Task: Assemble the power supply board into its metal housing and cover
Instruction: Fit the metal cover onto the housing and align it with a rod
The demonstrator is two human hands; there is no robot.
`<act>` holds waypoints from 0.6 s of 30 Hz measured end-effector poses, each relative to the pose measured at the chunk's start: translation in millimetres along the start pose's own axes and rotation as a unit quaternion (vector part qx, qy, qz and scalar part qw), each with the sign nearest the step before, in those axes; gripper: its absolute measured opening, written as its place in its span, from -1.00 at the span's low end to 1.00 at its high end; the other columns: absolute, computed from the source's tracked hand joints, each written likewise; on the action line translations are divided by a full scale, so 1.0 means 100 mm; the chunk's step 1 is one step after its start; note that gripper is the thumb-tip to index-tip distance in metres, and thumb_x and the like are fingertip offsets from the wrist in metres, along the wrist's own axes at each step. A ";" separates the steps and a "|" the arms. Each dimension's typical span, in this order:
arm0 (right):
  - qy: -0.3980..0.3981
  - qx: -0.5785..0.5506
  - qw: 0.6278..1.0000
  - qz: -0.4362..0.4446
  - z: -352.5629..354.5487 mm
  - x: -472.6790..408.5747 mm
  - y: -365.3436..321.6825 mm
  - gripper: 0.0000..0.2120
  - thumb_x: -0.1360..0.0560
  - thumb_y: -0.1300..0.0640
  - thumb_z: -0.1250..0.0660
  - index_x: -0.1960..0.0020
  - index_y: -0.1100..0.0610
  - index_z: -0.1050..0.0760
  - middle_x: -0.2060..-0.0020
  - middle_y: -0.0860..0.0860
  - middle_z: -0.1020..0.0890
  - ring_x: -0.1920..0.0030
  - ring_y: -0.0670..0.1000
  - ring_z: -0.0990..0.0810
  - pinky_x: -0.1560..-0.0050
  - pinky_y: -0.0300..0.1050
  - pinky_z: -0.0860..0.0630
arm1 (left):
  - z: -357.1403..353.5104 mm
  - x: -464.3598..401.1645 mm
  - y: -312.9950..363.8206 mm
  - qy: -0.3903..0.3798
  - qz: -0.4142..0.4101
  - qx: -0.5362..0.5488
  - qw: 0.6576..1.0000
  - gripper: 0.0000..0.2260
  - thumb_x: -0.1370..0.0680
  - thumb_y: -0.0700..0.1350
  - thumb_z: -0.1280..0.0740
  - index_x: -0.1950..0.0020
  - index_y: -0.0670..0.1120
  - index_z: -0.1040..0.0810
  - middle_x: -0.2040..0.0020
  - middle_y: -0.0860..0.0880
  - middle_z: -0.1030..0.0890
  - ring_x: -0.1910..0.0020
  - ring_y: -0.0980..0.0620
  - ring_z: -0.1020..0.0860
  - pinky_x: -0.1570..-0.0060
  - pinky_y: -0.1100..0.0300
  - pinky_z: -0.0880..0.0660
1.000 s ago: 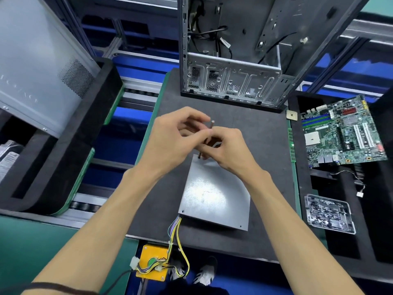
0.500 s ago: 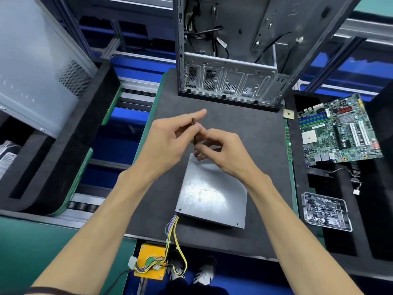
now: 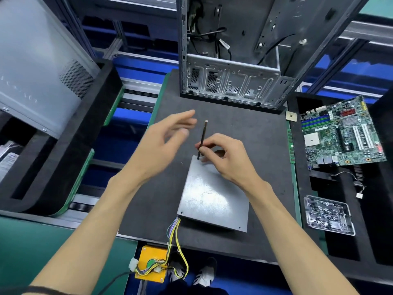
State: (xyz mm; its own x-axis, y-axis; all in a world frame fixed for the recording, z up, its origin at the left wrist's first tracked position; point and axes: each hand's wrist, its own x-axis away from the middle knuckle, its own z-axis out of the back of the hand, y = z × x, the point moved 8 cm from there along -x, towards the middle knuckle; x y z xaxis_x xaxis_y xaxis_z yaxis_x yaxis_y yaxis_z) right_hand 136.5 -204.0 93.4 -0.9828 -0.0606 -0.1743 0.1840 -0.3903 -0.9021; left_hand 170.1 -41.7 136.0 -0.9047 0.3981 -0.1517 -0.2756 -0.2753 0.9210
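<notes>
A flat grey metal power supply housing lies cover-up on the black foam mat, with coloured wires leaving its near left corner. My right hand pinches a thin dark screwdriver rod that stands nearly upright, its tip on the housing's far left corner. My left hand hovers just left of the rod with fingers spread and blurred, holding nothing. A tiny screw lies on the mat left of that corner.
An open computer case stands at the mat's far edge. A green motherboard and a clear plastic tray sit in black foam on the right. A grey side panel leans at left. A yellow plate hangs below.
My left hand has let go of the rod and pulled away to the left, opening its fingers. My right hand has set the rod's tip down on the housing's corner.
</notes>
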 end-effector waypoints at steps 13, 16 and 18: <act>0.055 0.062 0.997 -0.001 0.07 -0.05 0.07 -0.81 -0.57 0.12 -0.44 0.11 0.00 -0.43 0.26 -0.07 -0.60 0.38 0.01 -0.67 0.32 -0.06 -0.62 | 0.19 0.22 -1.52 0.093 0.270 -0.163 0.944 -0.80 -0.58 -0.22 -0.28 -0.05 0.02 -0.64 0.23 0.02 -0.66 0.23 0.13 -0.61 0.17 0.32 -0.52; 0.089 -0.044 0.994 -0.047 0.09 -0.07 0.10 -0.93 -0.60 0.21 -0.40 0.05 0.11 -0.53 0.24 -0.07 -0.63 0.32 0.04 -0.68 0.31 -0.04 -0.66 | 0.19 0.16 -1.56 0.103 0.265 -0.192 0.939 -0.83 -0.57 -0.20 -0.30 -0.09 -0.04 -0.64 0.24 0.07 -0.63 0.27 0.16 -0.58 0.26 0.41 -0.38; 0.115 -0.135 0.980 -0.087 0.08 -0.09 0.13 -0.90 -0.62 0.26 -0.35 0.04 0.10 -0.54 0.29 -0.07 -0.62 0.29 0.04 -0.66 0.30 -0.08 -0.66 | 0.17 0.11 -1.57 0.099 0.265 -0.204 0.937 -0.87 -0.57 -0.14 -0.36 -0.09 -0.01 -0.62 0.18 0.13 -0.63 0.23 0.17 -0.58 0.25 0.37 -0.38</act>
State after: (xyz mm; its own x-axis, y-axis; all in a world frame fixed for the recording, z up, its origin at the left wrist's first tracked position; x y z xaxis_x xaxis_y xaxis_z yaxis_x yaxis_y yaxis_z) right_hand 147.3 -215.4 86.6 -0.9765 0.2057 -0.0641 0.0404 -0.1173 -0.9923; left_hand 208.9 20.5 -4.4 -0.9811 -0.0474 0.1878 0.1644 -0.7162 0.6783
